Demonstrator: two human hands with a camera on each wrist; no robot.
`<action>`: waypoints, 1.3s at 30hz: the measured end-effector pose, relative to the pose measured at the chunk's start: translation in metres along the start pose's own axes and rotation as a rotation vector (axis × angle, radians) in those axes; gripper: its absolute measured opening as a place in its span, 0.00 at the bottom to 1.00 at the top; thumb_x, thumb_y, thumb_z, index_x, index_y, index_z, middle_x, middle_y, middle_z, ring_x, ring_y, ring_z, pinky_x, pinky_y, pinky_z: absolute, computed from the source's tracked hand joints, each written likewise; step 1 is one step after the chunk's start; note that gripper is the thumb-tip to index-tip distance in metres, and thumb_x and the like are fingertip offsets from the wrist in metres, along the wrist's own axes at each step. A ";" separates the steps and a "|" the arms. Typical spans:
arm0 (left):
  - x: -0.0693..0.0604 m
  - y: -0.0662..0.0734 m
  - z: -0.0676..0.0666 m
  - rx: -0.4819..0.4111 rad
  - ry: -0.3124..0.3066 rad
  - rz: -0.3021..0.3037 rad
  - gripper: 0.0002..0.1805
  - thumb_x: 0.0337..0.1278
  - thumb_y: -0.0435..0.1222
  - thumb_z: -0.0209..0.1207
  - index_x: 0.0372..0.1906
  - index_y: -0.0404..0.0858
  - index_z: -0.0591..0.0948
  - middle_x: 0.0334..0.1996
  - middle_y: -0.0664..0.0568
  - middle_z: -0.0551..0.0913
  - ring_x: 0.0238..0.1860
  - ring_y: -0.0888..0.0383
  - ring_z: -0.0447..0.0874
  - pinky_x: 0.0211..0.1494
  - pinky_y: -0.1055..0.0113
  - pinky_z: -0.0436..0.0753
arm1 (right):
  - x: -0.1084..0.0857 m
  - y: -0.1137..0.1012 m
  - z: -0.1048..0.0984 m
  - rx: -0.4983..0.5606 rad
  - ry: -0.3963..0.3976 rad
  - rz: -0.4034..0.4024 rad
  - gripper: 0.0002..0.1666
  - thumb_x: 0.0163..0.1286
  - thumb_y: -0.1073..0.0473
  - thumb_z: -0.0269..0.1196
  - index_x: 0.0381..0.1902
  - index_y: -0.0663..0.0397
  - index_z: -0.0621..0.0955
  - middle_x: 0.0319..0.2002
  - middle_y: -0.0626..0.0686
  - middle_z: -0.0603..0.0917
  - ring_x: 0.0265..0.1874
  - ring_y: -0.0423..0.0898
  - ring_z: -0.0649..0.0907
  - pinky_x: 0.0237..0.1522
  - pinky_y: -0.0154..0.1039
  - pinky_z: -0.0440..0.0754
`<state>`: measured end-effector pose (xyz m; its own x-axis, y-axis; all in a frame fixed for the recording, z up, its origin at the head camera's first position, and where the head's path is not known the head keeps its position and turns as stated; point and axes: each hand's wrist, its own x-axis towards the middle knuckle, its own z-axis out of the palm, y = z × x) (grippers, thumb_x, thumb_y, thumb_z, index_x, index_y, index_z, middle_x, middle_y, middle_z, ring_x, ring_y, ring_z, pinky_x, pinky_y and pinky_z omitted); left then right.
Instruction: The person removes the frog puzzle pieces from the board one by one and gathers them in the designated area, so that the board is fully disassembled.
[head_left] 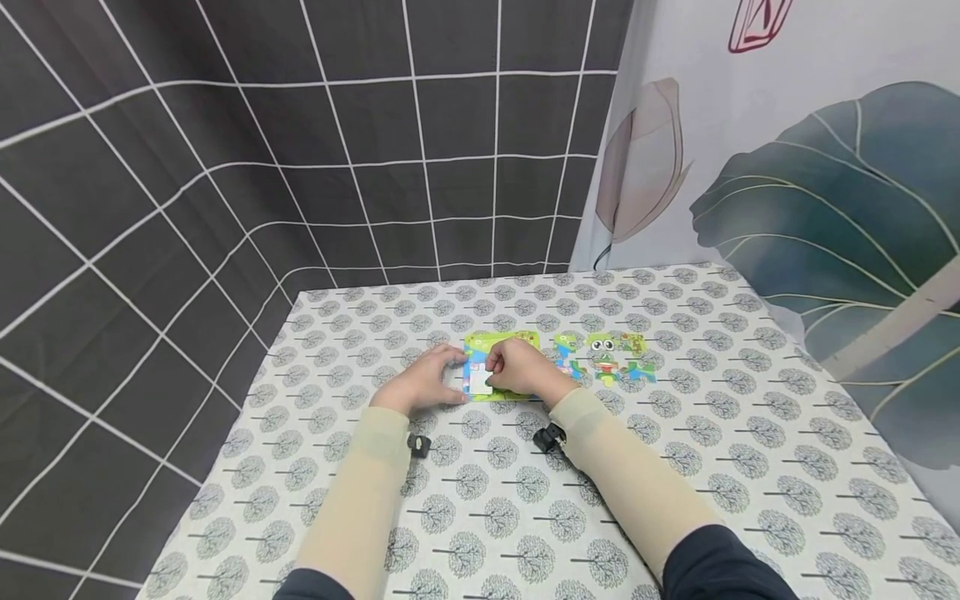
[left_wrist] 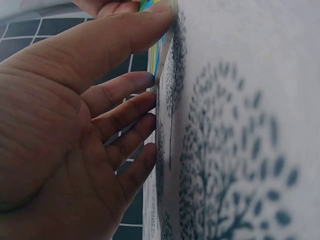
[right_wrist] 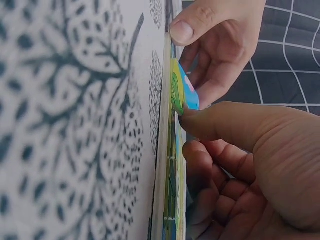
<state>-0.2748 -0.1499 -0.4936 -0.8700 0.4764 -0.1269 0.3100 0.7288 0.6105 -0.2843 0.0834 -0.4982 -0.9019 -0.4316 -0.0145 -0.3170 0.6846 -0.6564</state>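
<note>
A colourful jigsaw puzzle board (head_left: 480, 340) lies flat on the table in the head view, with a pale patch at its lower left. My right hand (head_left: 519, 367) is over the board. Its thumb and fingers pinch a puzzle piece (right_wrist: 188, 90), blue and yellow-green, which tilts up from the board in the right wrist view. At the board's left edge, my left hand (head_left: 427, 379) touches with thumb and index fingertip spread apart. The other left fingers (left_wrist: 127, 112) are loosely extended near the cloth. My right hand covers much of the board in the head view.
Several loose puzzle pieces lie right of the board, among them one with cartoon eyes (head_left: 602, 343) and a green and blue one (head_left: 640, 372). A tree-print cloth (head_left: 495, 517) covers the table. Behind it hangs a dark grid curtain (head_left: 375, 192), with a leaf-print curtain (head_left: 825, 200) on the right.
</note>
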 end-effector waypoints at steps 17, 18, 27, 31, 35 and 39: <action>-0.001 0.002 -0.002 0.023 -0.015 0.032 0.45 0.49 0.44 0.80 0.74 0.41 0.74 0.75 0.50 0.69 0.78 0.46 0.62 0.81 0.44 0.60 | -0.007 0.001 -0.015 0.041 0.016 0.019 0.07 0.59 0.63 0.73 0.33 0.48 0.85 0.30 0.46 0.84 0.31 0.44 0.82 0.38 0.39 0.84; -0.001 0.002 -0.002 0.024 -0.016 0.034 0.45 0.49 0.44 0.80 0.74 0.41 0.74 0.75 0.50 0.69 0.77 0.46 0.62 0.81 0.44 0.60 | -0.009 0.002 -0.017 0.043 0.013 0.022 0.07 0.59 0.63 0.73 0.33 0.48 0.85 0.31 0.46 0.84 0.32 0.44 0.82 0.39 0.40 0.84; -0.002 0.000 -0.001 0.012 -0.017 0.012 0.47 0.48 0.46 0.79 0.75 0.43 0.73 0.77 0.51 0.67 0.79 0.45 0.60 0.80 0.40 0.59 | -0.027 0.012 -0.040 0.037 0.006 0.015 0.06 0.64 0.62 0.74 0.35 0.49 0.85 0.33 0.47 0.84 0.33 0.44 0.83 0.40 0.42 0.85; -0.002 0.001 -0.002 0.009 -0.017 0.014 0.46 0.48 0.45 0.79 0.75 0.43 0.73 0.76 0.51 0.67 0.78 0.45 0.60 0.80 0.41 0.59 | -0.034 0.020 -0.047 0.033 0.008 0.029 0.06 0.64 0.61 0.74 0.36 0.49 0.85 0.33 0.47 0.84 0.32 0.45 0.83 0.40 0.43 0.85; -0.002 0.000 -0.002 0.010 -0.016 0.016 0.46 0.49 0.46 0.79 0.75 0.44 0.73 0.76 0.52 0.68 0.78 0.45 0.61 0.80 0.40 0.60 | -0.042 0.029 -0.053 0.015 0.007 0.040 0.06 0.65 0.61 0.74 0.36 0.49 0.85 0.33 0.47 0.84 0.32 0.44 0.82 0.41 0.43 0.84; -0.002 0.000 -0.002 0.008 -0.021 0.017 0.47 0.49 0.46 0.79 0.75 0.43 0.73 0.76 0.51 0.68 0.78 0.45 0.61 0.80 0.40 0.59 | -0.050 0.038 -0.060 0.000 0.004 0.042 0.07 0.64 0.61 0.75 0.36 0.50 0.85 0.32 0.47 0.84 0.32 0.44 0.83 0.41 0.42 0.85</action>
<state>-0.2733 -0.1518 -0.4920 -0.8565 0.4989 -0.1325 0.3280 0.7242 0.6066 -0.2693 0.1662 -0.4770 -0.9155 -0.4003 -0.0392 -0.2790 0.7022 -0.6551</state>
